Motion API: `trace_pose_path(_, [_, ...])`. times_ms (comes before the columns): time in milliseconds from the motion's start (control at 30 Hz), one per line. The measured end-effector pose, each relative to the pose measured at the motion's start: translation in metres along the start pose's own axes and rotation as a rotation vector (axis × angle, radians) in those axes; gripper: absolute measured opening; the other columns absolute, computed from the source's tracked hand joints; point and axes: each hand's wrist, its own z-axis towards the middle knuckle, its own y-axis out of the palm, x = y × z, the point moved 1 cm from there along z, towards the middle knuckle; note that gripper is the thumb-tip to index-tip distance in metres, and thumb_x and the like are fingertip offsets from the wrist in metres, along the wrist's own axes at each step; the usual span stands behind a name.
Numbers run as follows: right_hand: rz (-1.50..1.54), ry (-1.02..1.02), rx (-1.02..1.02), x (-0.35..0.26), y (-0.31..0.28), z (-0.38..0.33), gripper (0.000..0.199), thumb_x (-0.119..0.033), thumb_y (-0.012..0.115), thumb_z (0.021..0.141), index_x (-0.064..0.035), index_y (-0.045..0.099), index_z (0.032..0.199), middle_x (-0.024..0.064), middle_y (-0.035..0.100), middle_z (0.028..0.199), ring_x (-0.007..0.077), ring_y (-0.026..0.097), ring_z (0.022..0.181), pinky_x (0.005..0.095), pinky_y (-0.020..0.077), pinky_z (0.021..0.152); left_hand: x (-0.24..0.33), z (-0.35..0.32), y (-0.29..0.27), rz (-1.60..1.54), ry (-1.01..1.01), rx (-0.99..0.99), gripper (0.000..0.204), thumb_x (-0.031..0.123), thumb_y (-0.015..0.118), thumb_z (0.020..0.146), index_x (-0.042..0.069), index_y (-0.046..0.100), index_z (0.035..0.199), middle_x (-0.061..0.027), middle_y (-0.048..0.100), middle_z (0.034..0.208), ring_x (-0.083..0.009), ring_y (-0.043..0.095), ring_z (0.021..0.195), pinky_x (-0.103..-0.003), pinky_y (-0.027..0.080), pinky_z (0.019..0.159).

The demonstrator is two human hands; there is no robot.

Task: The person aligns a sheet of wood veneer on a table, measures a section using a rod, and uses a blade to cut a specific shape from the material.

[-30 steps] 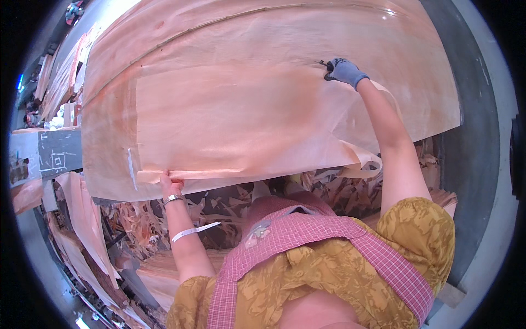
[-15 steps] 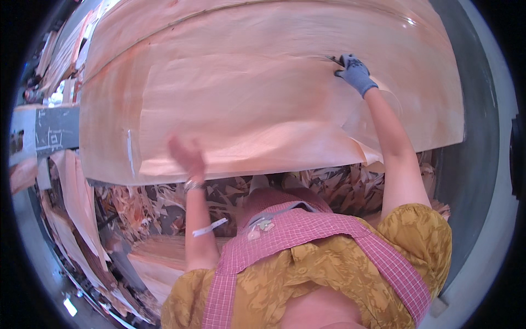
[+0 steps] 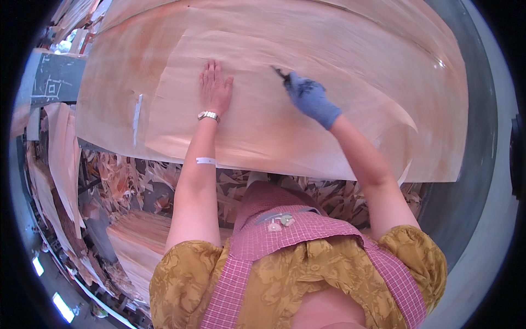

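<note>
Two-handed, resting empty, parted left fingers [image 3: 211, 70] on the sheet [image 3: 257, 123], curling right fingers [image 3: 296, 86] round a dark tool [image 3: 284, 77]. Looking light, pliant, tearable; probably suiting edge holds.

Bare left hand [image 3: 216, 90] (palm down) resting on peach veneer sheet [image 3: 257, 120] | blue-gloved right hand [image 3: 312, 97] gripping slim dark tool [image 3: 281, 73]

One bare hand [image 3: 217, 94], one gloved hand [image 3: 312, 98], one dark tool [image 3: 281, 73], one wristwatch [image 3: 209, 115], one apron [image 3: 301, 234], at least two overlapping sheets [image 3: 257, 123]

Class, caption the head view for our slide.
Bare left hand flat on a pinkish sheet; gloved right hand grips a dark tool.
</note>
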Motion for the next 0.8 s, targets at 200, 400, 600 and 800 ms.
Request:
trace_pose_path(200, [-0.089,0.079,-0.173,-0.088,0.044,0.096,0.029,-0.027,0.044,0.098,-0.0004,0.046,0.109,0.0212,0.07,0.084,0.0348,0.07,0.073,0.0473,0.054,0.059,-0.004,0.03,-0.011,0.016,-0.027,-0.044,0.051,0.031,0.045,0.097,0.014,0.038,0.146,-0.0038,0.034,0.154,-0.0231,0.032,0.141,-0.045,0.026,0.11])
trace_pose_path(400, [-0.163,0.18,-0.197,-0.117,0.046,0.118,0.028,-0.019,0.043,0.094,0.0014,0.045,0.113,0.0242,0.07,0.088,0.0368,0.071,0.079,0.0513,0.0548,0.063,-0.007,0.039,-0.006,0.07,-0.038,-0.057,0.042,0.029,0.043,0.099,0.018,0.049,0.139,-0.0011,0.043,0.149,-0.0209,0.039,0.136,-0.048,0.031,0.104])
trace_pose_path(600, [-0.135,0.179,-0.285,-0.13,0.054,0.059,0.034,-0.012,0.045,0.09,0.0066,0.042,0.119,0.0242,0.07,0.088,0.0363,0.071,0.077,0.0509,0.0548,0.057,0.012,0.048,-0.02,0.099,-0.13,-0.237,0.058,0.04,0.052,0.093,0.015,0.043,0.144,-0.0022,0.036,0.153,-0.0248,0.031,0.141,-0.052,0.029,0.108])
trace_pose_path(800, [-0.234,0.109,-0.389,-0.116,0.042,-0.054,0.036,-0.02,0.047,0.094,0.0034,0.04,0.12,0.0163,0.068,0.07,0.0325,0.069,0.059,0.0496,0.0509,0.046,0.027,0.056,-0.038,0.104,-0.222,-0.37,0.083,0.056,0.062,0.083,0.013,0.035,0.149,-0.006,0.032,0.155,-0.0257,0.026,0.144,-0.053,0.025,0.112])
